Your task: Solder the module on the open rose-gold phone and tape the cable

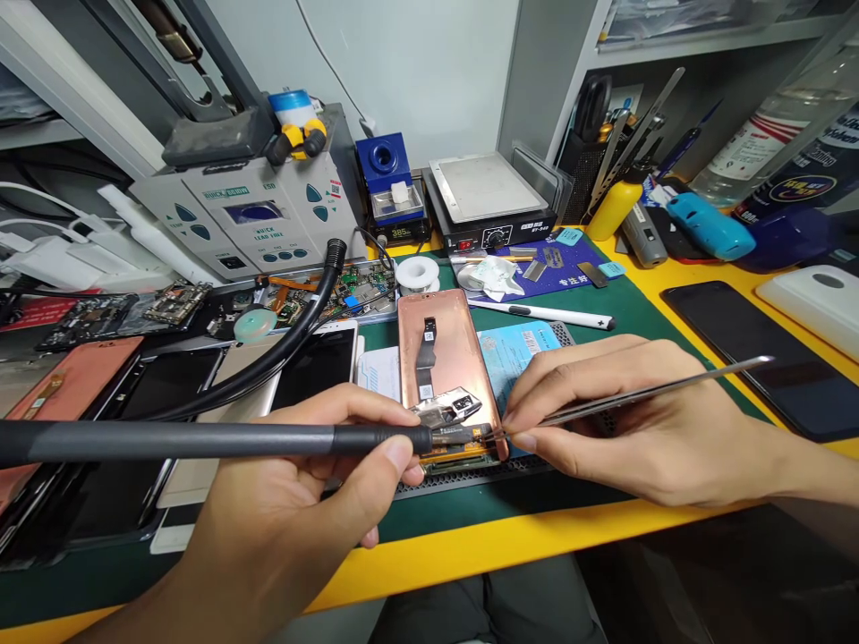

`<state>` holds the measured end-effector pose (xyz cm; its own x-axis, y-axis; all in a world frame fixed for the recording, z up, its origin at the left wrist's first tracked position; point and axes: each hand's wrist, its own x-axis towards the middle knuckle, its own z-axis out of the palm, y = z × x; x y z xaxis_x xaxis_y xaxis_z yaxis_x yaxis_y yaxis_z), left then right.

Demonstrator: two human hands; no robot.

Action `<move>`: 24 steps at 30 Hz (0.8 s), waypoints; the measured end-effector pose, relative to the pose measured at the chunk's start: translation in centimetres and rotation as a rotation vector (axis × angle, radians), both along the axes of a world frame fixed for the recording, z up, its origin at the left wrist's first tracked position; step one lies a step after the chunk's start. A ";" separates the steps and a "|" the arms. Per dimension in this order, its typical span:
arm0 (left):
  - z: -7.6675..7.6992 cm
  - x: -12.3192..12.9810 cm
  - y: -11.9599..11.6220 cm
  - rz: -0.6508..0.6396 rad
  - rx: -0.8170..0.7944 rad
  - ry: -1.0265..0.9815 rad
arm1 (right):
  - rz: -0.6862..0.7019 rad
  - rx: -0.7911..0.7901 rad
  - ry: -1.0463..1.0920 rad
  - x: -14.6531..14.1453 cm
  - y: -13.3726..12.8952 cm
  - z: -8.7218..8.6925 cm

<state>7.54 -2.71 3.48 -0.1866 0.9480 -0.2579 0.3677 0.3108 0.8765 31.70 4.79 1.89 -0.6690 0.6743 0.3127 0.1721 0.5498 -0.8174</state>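
A dark soldering iron (268, 440) lies across my left hand (315, 492), its grip pinched between thumb and fingers. My right hand (617, 420) is closed on thin metal tweezers (644, 392), whose tips reach the lower right edge of a copper-coloured phone panel (443, 344). The iron's front end and the tweezer tips are close together over a dark and orange flex cable (463, 436) at the panel's lower end. Just above it sits a crumpled silvery piece (451, 408). A black flex strip (426, 358) runs down the panel.
A grey rework station (251, 215) stands at the back left, its black hose (315, 313) curving down over several phones. Behind the panel are a solder spool (417, 274) and a hot plate (489, 192). A white pen-like tool (543, 315) and a black phone (765, 358) lie to the right.
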 end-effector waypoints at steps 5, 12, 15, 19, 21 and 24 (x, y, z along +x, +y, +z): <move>0.1 0.1 -0.1 -0.011 0.029 0.031 | 0.005 0.001 -0.007 0.1 0.0 0.0; 0.1 0.2 -0.1 0.009 0.018 0.007 | 0.001 -0.002 -0.003 0.0 0.0 0.1; 0.0 0.3 -0.1 0.014 0.026 0.005 | 0.000 -0.002 -0.002 0.1 -0.1 0.0; -0.4 0.3 -0.1 0.048 0.052 -0.008 | 0.001 -0.004 0.001 0.1 -0.1 0.0; -0.6 0.3 0.0 0.046 0.057 -0.008 | 0.003 0.000 0.003 0.1 -0.1 -0.1; -0.7 0.1 0.0 0.020 0.067 0.016 | 0.000 0.006 -0.004 0.2 -0.1 -0.2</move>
<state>7.65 -2.74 2.78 -0.2094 0.9591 -0.1907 0.3758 0.2590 0.8898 31.86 4.74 1.74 -0.6703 0.6722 0.3144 0.1753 0.5551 -0.8131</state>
